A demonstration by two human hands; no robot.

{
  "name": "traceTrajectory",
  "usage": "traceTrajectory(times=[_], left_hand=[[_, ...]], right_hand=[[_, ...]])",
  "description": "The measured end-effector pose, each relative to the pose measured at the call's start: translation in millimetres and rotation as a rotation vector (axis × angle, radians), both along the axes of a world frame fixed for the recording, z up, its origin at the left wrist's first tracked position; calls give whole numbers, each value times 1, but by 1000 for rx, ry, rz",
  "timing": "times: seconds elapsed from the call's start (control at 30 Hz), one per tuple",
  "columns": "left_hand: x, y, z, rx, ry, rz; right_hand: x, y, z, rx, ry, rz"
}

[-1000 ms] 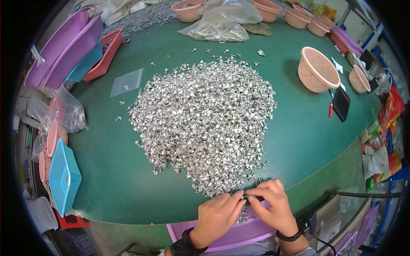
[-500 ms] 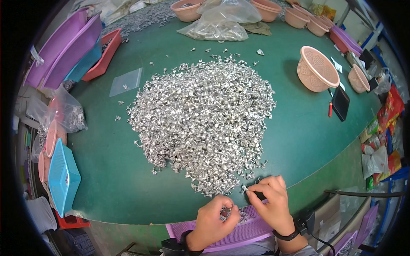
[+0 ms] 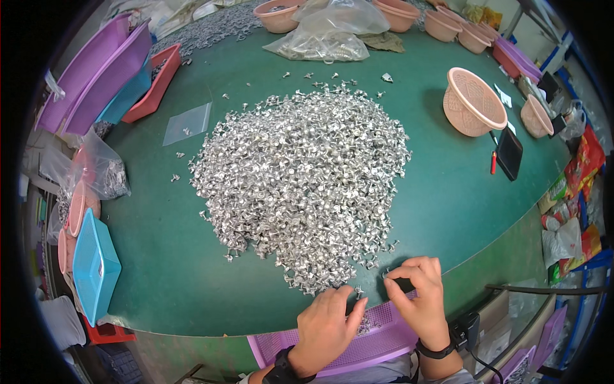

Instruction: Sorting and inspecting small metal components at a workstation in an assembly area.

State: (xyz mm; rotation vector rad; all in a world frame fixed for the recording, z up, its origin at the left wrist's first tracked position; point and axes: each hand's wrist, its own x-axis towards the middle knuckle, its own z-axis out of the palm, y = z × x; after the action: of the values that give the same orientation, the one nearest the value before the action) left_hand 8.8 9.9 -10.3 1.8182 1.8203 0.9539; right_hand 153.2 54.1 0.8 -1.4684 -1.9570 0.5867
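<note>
A large heap of small silvery metal parts (image 3: pixel 300 185), each with a round head and short prongs, covers the middle of the green table (image 3: pixel 160 256). At its near edge, my left hand (image 3: pixel 326 323) has one small metal part (image 3: pixel 359 292) between thumb and index fingertips. My right hand (image 3: pixel 419 297) is just to the right, thumb and index curled toward each other at another small part (image 3: pixel 385 273); the fingertips partly hide it. Below both hands lies a purple perforated basket (image 3: pixel 281 345) with several small parts in it, partly covered by my left hand.
A peach basket (image 3: pixel 473 102) stands at the right beside a black tray-like object (image 3: pixel 510 155) and a red pen (image 3: pixel 493 162). A blue basket (image 3: pixel 96 269) sits at the left edge. Purple tubs (image 3: pixel 96 77), a red tray (image 3: pixel 153 83) and a clear bag (image 3: pixel 326 32) are farther back.
The small part that was in my right fingertips is now at my left fingertips. My left hand has opened from a tight curl; my right hand has shifted slightly right and up.
</note>
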Motion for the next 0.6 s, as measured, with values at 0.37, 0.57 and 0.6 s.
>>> traceTrajectory(times=[0.37, 0.57, 0.6], left_hand=[[1, 3, 0, 60, 99, -45], [-1, -1, -1, -23, -128, -70], [-1, -2, 2, -59, -244, -63]], right_hand=[[-1, -1, 3, -73, 39, 248], [-10, 12, -1, -7, 0, -71], [-10, 13, -4, 21, -36, -30]])
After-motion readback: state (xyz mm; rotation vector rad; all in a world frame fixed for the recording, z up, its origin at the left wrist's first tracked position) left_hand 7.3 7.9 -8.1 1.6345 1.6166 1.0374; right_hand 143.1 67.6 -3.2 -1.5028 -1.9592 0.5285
